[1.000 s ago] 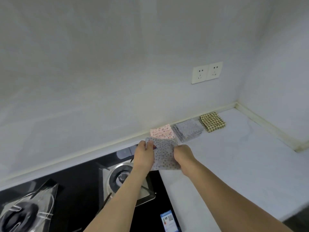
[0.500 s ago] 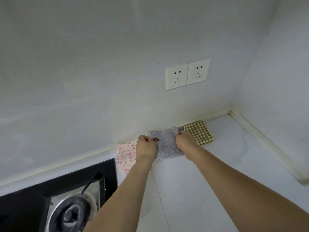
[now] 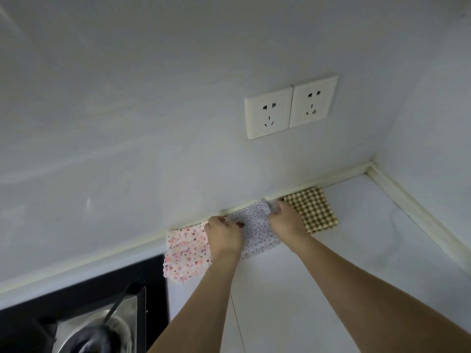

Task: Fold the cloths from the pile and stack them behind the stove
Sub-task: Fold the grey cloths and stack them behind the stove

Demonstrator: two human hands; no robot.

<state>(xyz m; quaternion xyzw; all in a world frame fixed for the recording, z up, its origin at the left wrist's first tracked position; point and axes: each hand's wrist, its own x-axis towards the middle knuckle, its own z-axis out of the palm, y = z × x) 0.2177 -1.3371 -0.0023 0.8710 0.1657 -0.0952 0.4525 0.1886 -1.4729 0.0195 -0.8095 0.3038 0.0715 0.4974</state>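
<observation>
You are pinching the dotted cloth [image 3: 257,230] with your left hand [image 3: 224,234] and right hand [image 3: 286,220], laying it against the wall between the pink cloth [image 3: 186,253] and checked cloth [image 3: 312,208]. It is looking light and floppy, so corners seem the best hold.

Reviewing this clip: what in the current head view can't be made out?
- Black gas stove: cut off by the lower-left edge.
- Grey dotted cloth: how many lie underneath is hidden; left hand and right hand cover its sides.
- Right fingertips: blurred.
- Unfolded pile: out of view.
</observation>
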